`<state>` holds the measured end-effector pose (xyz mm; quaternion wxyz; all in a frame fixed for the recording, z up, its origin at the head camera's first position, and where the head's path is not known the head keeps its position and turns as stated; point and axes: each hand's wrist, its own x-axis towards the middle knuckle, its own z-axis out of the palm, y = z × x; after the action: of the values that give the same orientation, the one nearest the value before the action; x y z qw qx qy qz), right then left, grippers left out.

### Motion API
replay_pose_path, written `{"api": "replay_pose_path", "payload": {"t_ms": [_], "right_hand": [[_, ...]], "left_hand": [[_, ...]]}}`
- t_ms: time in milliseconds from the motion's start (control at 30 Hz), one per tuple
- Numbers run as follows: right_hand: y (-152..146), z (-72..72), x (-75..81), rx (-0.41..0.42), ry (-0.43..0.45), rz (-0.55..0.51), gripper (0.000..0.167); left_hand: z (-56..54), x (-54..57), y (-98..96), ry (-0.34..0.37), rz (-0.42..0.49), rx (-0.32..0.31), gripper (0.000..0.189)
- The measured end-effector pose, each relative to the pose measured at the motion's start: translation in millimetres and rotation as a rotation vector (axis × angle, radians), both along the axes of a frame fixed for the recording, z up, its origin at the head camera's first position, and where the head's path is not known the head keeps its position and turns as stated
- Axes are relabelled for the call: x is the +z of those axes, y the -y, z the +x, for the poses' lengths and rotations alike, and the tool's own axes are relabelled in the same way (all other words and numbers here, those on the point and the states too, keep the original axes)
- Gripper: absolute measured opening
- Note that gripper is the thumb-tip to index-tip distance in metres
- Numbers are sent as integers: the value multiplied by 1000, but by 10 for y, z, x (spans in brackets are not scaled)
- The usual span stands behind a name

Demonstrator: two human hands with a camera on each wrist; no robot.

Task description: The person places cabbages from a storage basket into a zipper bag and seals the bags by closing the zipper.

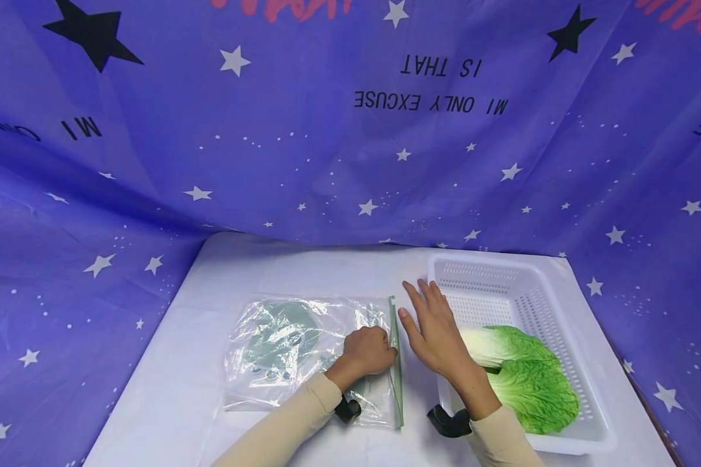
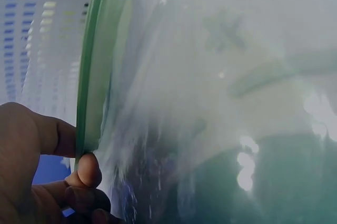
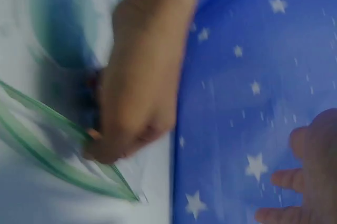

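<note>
A clear zip bag (image 1: 242, 350) with a green zip strip (image 1: 394, 324) along its right edge lies flat on the table, pale green shapes showing in it. My left hand (image 1: 369, 350) pinches that strip between thumb and fingers, as the left wrist view shows up close. From the right wrist camera, the bag's mouth (image 3: 58, 166) gapes, its two green edges apart. Fingers spread, my right hand (image 1: 438, 334) holds nothing; it hovers between the bag and a white basket (image 1: 602, 444), overlapping the basket's left wall. A Chinese cabbage (image 1: 540, 383) lies in the basket.
The white-covered table (image 1: 158, 402) carries the bag on its left and the basket on its right. A purple cloth (image 1: 304, 162) with stars and lettering hangs behind and at both sides. Black wrist mounts (image 1: 448, 421) sit on both arms.
</note>
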<state>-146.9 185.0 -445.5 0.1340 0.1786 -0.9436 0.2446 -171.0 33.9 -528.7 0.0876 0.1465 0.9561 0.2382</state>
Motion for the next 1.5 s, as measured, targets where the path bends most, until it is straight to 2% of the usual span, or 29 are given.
{"api": "replay_pose_path", "payload": {"t_ms": [167, 333, 433, 567, 667, 733, 800, 833, 933, 1000, 1033, 1100, 1167, 1200, 1267, 1400, 1500], "right_hand": [[265, 220, -144, 68, 32, -23, 44], [448, 390, -369, 8, 68, -24, 35], [505, 466, -514, -42, 119, 35, 34], [550, 560, -668, -84, 168, 172, 36], [565, 617, -752, -90, 167, 282, 40], [568, 645, -790, -80, 156, 343, 43], [570, 664, -815, -72, 145, 384, 44], [570, 671, -821, -68, 141, 394, 44], [568, 688, -829, -67, 139, 412, 45], [564, 697, -833, -73, 146, 415, 47], [561, 699, -834, -74, 147, 417, 47], [551, 701, -844, -75, 150, 415, 50], [542, 697, -834, -74, 157, 399, 50], [538, 692, -822, -74, 162, 388, 50], [528, 672, -801, -72, 171, 366, 49], [530, 616, -695, -82, 171, 322, 38], [551, 578, -625, -81, 121, 287, 35]], "left_hand": [[-3, -5, 224, -8, 43, 7, 34], [31, 4, 381, -36, 102, 12, 34], [44, 39, 446, -40, 126, 3, 30], [44, 71, 510, -38, 150, -10, 28], [40, 73, 547, -26, 184, -23, 27], [36, 68, 567, -12, 251, -35, 27], [28, 92, 585, 25, 374, -50, 27], [20, 110, 593, 63, 465, -54, 27], [-22, 187, 625, 255, 827, -36, 26], [-60, 253, 666, 385, 1081, 21, 26], [-80, 278, 694, 416, 1202, 43, 26], [-114, 336, 758, 423, 1387, 92, 27], [-138, 378, 817, 377, 1465, 117, 28], [-146, 393, 836, 354, 1470, 125, 28], [-144, 406, 851, 336, 1417, 132, 28], [-110, 374, 803, 379, 1245, 95, 27], [-82, 351, 758, 399, 1182, 82, 26]]}}
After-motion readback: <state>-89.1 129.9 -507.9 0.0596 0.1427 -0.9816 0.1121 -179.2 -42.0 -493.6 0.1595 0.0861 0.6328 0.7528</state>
